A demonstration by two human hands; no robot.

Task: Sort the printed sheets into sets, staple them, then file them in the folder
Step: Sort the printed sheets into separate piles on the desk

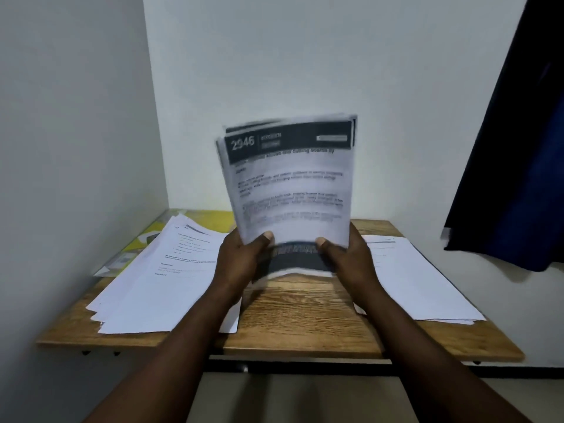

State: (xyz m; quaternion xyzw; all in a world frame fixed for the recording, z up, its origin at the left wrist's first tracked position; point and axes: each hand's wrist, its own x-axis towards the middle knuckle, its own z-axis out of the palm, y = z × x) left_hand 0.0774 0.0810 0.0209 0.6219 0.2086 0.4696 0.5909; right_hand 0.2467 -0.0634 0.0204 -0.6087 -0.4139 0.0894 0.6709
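Your left grip (pixel 244 261) and right grip (pixel 348 257) both pinch bottom edge of sheets (pixel 290 184), which stand upright above grips, over tabletop (pixel 305 309). Paper light, floppy, slippery: hold low corners firmly, or sheets slide apart.

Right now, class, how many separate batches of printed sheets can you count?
3: the held batch, upright in the left hand and right hand; the left pile and the right pile, lying on the table. The held batch may hide others.

Matt white paper sheets (pixel 290 190) above a grained wooden table (pixel 305 309), beside a glossy yellow plastic folder (pixel 210 219).
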